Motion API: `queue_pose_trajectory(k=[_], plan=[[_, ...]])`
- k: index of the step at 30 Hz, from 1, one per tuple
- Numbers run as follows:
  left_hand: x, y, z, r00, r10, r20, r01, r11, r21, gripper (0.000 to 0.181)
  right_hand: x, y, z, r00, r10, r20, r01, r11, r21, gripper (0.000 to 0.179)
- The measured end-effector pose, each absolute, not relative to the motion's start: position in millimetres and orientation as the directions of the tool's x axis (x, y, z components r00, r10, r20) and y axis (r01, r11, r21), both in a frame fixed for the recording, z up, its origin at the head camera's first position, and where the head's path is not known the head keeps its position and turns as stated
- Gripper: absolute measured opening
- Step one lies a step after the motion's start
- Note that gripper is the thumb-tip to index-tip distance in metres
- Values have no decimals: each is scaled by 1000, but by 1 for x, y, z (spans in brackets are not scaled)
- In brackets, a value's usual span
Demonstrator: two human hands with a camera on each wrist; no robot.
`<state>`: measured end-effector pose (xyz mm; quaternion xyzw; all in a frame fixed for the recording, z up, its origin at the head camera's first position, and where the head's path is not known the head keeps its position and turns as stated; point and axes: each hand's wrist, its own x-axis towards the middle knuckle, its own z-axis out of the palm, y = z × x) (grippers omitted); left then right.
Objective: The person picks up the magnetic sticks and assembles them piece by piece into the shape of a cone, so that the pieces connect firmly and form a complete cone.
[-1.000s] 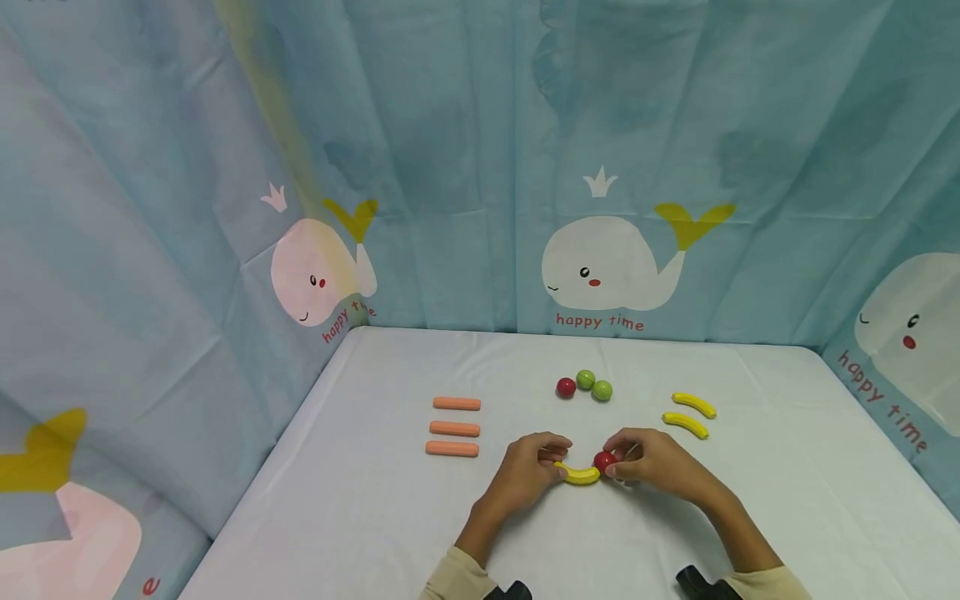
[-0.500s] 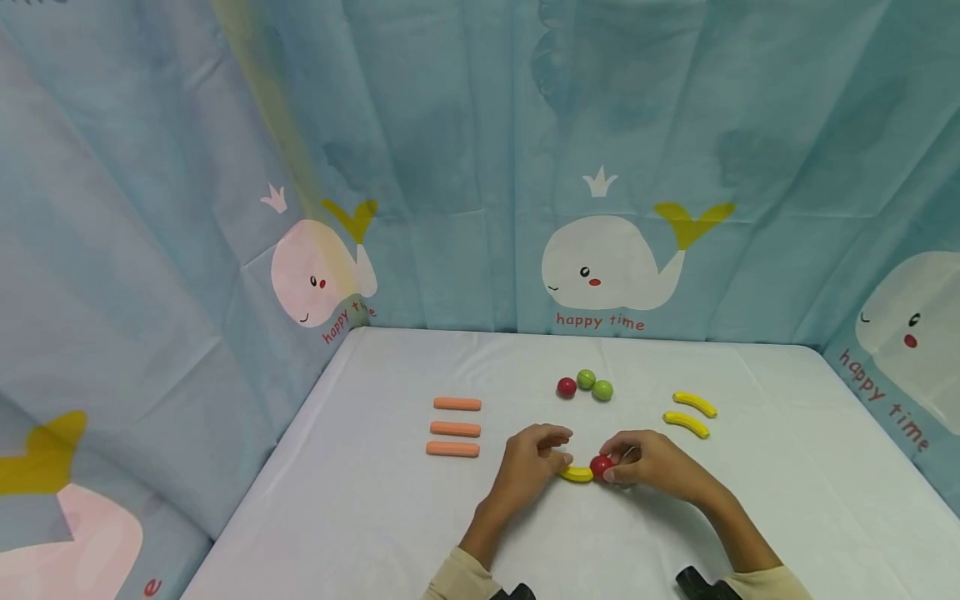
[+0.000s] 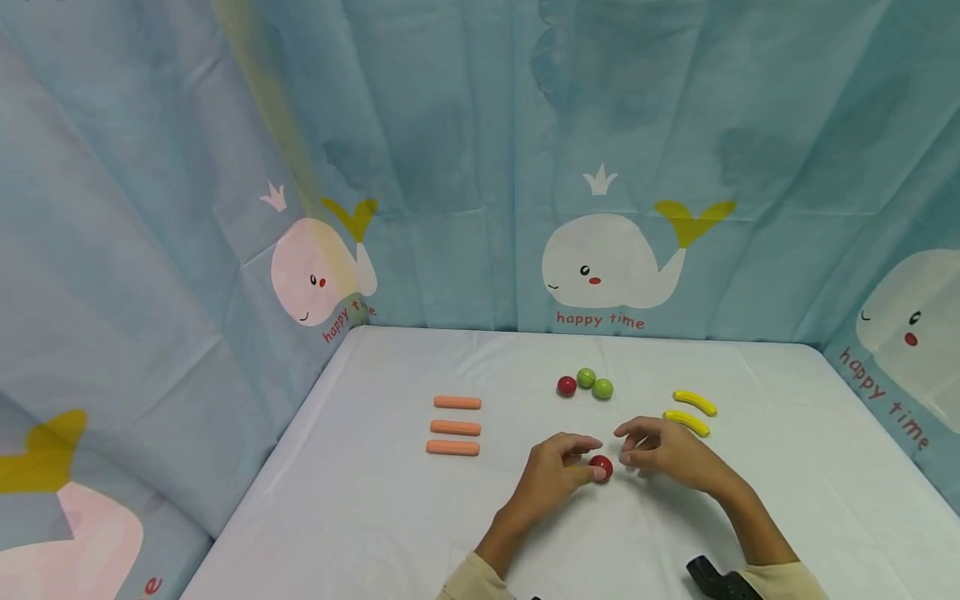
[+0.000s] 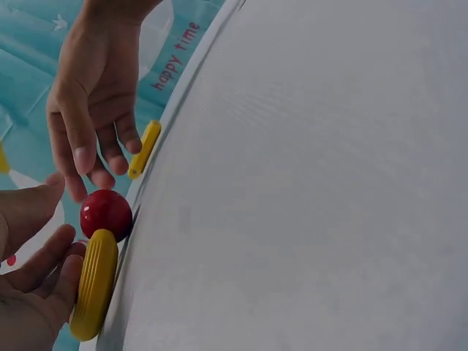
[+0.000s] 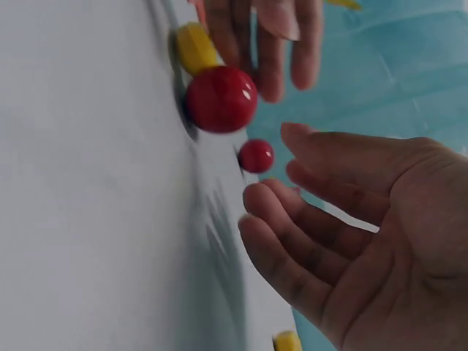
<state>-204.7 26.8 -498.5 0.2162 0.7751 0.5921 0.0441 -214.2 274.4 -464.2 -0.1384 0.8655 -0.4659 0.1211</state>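
In the head view, a glossy red ball [image 3: 602,467] lies mid-table between the two hands. Against it rests the end of a yellow toy banana [image 4: 93,289], which the left hand [image 3: 551,479] mostly hides from the head camera. That hand's thumb reaches along the banana to the ball, while its other fingers stand apart above them. To the right, the right hand [image 3: 667,452] hovers over the cloth with fingers loosely bent, holding nothing. A gap separates its fingertips from the ball in the right wrist view.
Three toy sausages [image 3: 455,427] lie in a column to the left. Farther back are another red ball [image 3: 566,386] and two green balls [image 3: 602,388]. Two more bananas [image 3: 694,402] lie right of these, beyond the right hand. Printed curtains [image 3: 465,167] enclose the white table [image 3: 375,500].
The right hand has let go of the red ball and drawn back to the right. The left hand has shifted right, its thumb now at the ball and covering more of the banana.
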Motion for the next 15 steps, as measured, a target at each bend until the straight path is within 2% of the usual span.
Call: queue_pose_trajectory(k=[8, 15], plan=[[-203, 28, -496, -903, 405, 145, 247, 211, 946, 40, -214, 303, -458, -985, -160, 66, -155, 644, -749, 38], [-203, 27, -496, -894, 423, 149, 265, 230, 937, 32, -213, 328, -460, -992, -78, 95, -122, 728, -674, 45]])
